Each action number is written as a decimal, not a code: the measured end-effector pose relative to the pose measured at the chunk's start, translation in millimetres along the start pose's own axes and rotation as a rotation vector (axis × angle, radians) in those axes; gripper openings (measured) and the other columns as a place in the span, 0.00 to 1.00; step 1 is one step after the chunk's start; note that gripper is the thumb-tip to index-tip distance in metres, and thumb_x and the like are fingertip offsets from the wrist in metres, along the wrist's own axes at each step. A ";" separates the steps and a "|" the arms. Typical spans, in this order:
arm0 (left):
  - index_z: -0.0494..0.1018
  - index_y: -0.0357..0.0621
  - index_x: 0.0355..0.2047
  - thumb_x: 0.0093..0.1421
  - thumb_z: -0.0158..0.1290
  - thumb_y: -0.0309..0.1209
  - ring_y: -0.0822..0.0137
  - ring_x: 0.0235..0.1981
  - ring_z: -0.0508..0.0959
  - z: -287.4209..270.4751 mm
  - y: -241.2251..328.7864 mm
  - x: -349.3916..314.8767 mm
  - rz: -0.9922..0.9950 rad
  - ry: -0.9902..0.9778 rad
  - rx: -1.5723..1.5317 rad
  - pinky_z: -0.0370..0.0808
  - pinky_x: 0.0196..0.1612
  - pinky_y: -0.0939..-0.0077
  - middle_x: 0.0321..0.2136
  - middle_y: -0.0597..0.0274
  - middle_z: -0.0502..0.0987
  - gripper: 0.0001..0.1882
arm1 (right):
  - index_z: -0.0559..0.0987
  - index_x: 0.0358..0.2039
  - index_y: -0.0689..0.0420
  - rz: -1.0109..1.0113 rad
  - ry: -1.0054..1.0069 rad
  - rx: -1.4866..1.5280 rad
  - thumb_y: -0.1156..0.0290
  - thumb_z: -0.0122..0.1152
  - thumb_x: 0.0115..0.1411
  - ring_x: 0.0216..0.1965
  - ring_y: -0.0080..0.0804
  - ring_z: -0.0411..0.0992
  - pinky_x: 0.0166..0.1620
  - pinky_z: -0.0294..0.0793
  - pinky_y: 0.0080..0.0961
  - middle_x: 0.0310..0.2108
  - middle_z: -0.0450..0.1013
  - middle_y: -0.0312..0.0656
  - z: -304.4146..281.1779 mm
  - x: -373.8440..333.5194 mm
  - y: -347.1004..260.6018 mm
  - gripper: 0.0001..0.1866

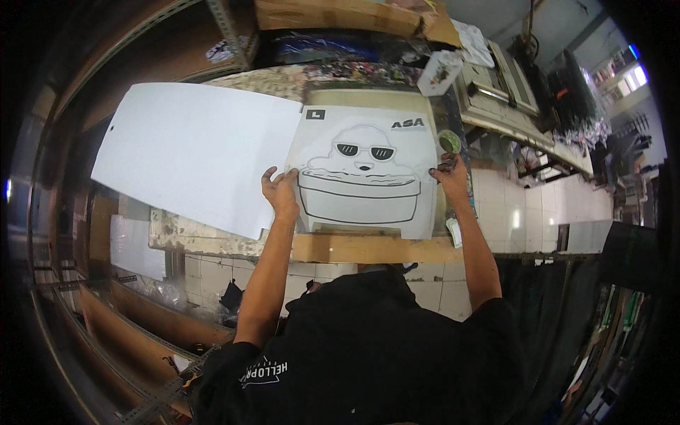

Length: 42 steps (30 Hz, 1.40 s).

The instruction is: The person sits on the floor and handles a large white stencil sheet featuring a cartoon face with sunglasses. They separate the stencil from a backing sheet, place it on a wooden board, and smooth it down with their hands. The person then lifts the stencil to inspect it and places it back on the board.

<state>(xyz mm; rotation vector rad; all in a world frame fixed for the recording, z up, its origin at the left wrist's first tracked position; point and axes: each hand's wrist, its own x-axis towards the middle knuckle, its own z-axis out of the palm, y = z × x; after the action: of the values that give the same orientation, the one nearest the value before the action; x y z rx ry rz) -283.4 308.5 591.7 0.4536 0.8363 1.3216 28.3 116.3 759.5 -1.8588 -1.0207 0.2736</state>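
A white sheet (361, 142) printed with a cartoon dog in a tub, wearing sunglasses, lies over a pale framed panel on the worktable. At the sheet's left edge is my left hand (282, 191). One fingertip touches that edge, and the other fingers stand apart over a large blank white board (198, 152). My right hand (453, 180) is opposite, its fingers parted and a darkened fingertip touching the right edge. Beside the right fingers lies a roll of greenish tape (449, 142). The board's right end meets or slightly overlaps the sheet's left side; which, I cannot tell.
The worktable's wooden front edge (372, 249) runs close to my body. Cardboard (340, 15) sits behind it. A white patterned piece (440, 72) stands at the back right. Wooden shelving (120, 319) is at lower left; another bench (506, 103) stands at right.
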 end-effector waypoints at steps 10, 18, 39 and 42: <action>0.59 0.35 0.48 0.45 0.61 0.16 0.63 0.40 0.72 19.4 -1.3 8.6 -0.036 0.040 0.151 0.67 0.49 0.70 0.37 0.47 0.73 0.31 | 0.68 0.42 0.59 0.067 0.019 -0.276 0.79 0.70 0.42 0.28 0.35 0.76 0.32 0.75 0.31 0.25 0.75 0.44 -11.4 6.9 21.6 0.26; 0.59 0.35 0.49 0.45 0.60 0.15 0.63 0.39 0.72 16.7 -5.2 8.3 0.031 0.059 0.268 0.67 0.49 0.70 0.39 0.46 0.72 0.31 | 0.66 0.42 0.58 0.041 -0.011 -0.541 0.80 0.65 0.45 0.26 0.48 0.75 0.33 0.74 0.38 0.22 0.73 0.48 5.3 7.6 -2.7 0.23; 0.60 0.36 0.46 0.48 0.59 0.15 0.70 0.30 0.70 35.4 -0.9 -3.4 0.069 0.016 0.280 0.68 0.34 0.78 0.30 0.57 0.70 0.27 | 0.71 0.41 0.55 -0.249 0.176 -1.061 0.69 0.67 0.43 0.37 0.51 0.74 0.33 0.76 0.42 0.30 0.75 0.44 11.4 11.3 -11.7 0.23; 0.59 0.35 0.46 0.49 0.58 0.16 0.71 0.27 0.70 39.1 -8.0 -4.1 0.069 -0.013 0.265 0.68 0.33 0.78 0.26 0.57 0.71 0.26 | 0.79 0.33 0.51 -0.072 -0.108 -0.955 0.69 0.68 0.42 0.34 0.46 0.76 0.33 0.76 0.40 0.28 0.77 0.41 -11.4 15.2 10.6 0.14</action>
<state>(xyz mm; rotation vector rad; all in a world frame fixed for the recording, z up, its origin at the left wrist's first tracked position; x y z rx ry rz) -248.9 309.2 612.0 0.7041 0.9969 1.2745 49.9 118.4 760.1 -2.6539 -1.4354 -0.2124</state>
